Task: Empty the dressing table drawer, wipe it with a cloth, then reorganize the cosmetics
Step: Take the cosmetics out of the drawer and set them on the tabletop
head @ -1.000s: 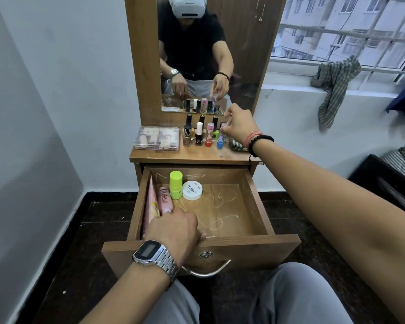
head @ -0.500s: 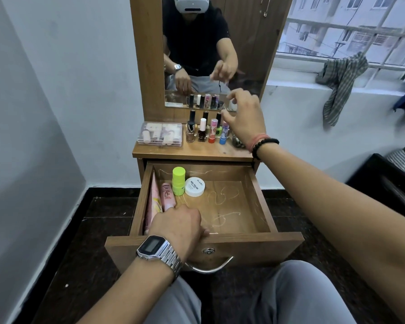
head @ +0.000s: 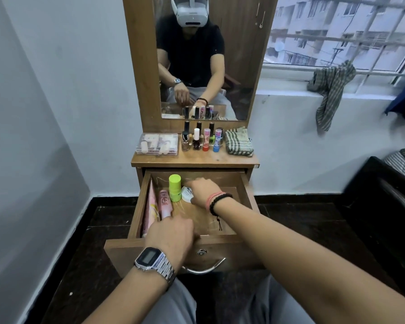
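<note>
My right hand [head: 202, 191] is inside the drawer [head: 244, 190], fingers curled down over the white round jar [head: 186, 194] near the back edge; whether they have closed on it I cannot tell. My left hand [head: 171, 232] rests on the drawer's front edge, fingers bent over the rim and out of sight, apparently steadying it.

Remaining contents sit toward the drawer's left side: a lime-green cylinder [head: 175, 187] standing upright just beside the jar, a pink tube [head: 165, 203] lying flat, and a flat pink sachet [head: 150, 206] leaning against the left wall.

Assessment: the jar is low, rigid, smooth plastic, probably light. It should be taken across its rim between thumb and fingers; the lid may be slippery. The cylinder looks top-heavy and could tip if brushed.

On the table top, small glass bottles [head: 197, 141] stand in rows at the back, fragile and close-packed. A clear plastic box [head: 157, 144] occupies the left corner; a soft checked cloth [head: 239, 143] lies folded at the right.
</note>
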